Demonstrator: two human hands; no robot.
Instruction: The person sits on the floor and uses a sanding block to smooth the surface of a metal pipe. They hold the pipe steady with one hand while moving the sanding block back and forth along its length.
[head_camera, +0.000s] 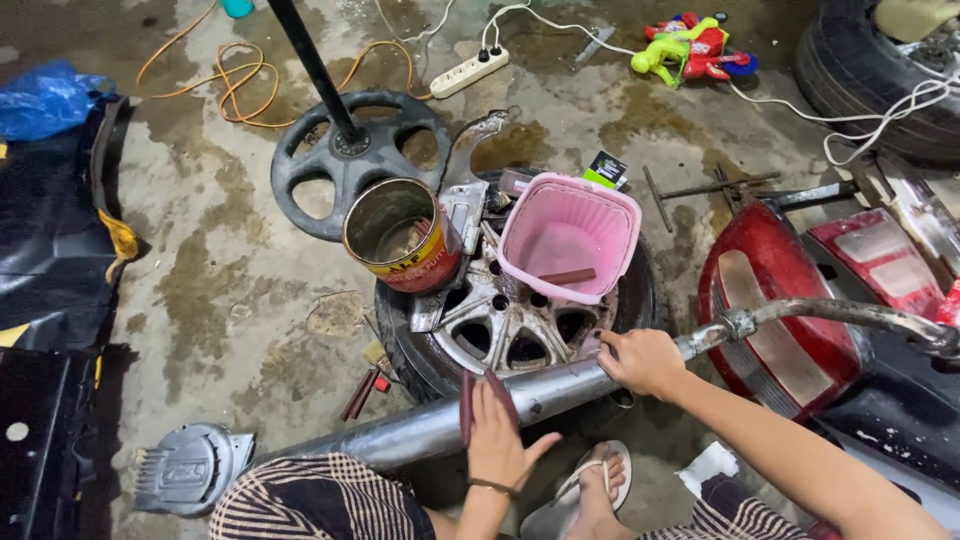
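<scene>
Gripping one grey exhaust pipe (430, 432), right hand (642, 362) clasps it; left hand (497, 437) presses seemingly one dark sanding strip (467, 405).

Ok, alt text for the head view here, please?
Seen from above, a person's left hand presses a dark red folded sheet onto a long grey metal pipe while the right hand grips it. Behind lies a wheel carrying a pink basket and an open tin, on stained concrete.

Left hand (497, 440) pressing dark red sheet (484, 398) on exhaust pipe (430, 428), right hand (643, 360) steadying pipe
</scene>
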